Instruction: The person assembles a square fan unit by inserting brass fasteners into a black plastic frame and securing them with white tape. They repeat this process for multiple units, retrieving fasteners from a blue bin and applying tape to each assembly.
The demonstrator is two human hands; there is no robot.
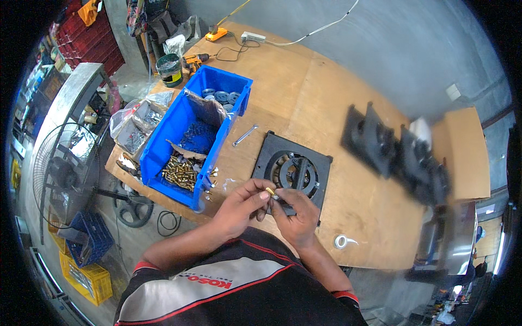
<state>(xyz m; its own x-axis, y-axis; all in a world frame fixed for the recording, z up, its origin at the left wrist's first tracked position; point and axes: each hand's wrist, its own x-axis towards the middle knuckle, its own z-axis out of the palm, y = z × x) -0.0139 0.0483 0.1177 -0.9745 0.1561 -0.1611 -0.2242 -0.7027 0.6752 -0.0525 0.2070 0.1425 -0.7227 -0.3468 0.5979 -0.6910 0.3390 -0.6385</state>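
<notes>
Both my hands meet over the near edge of a black square plate with a round opening (262, 162). A small brass fitting (270, 192) sits pinched between them. My left hand (243, 205) has its thumb and forefinger closed at the fitting. From the other side, the fingers of my right hand (296, 213) are closed on its lower end, which looks pale or silvery. Similar brass fittings (180, 173) lie heaped in the near part of a long blue bin (197, 202), left of my hands. A roll of white tape (341, 242) lies right of my right hand.
A wrench (246, 136) lies between bin and plate. Dark parts fill other bin sections. Blurred black plates (370, 138) and a cardboard box (462, 155) stand at the right. An orange drill (194, 61) and a dark green can (169, 70) are behind; a fan (65, 163) stands left.
</notes>
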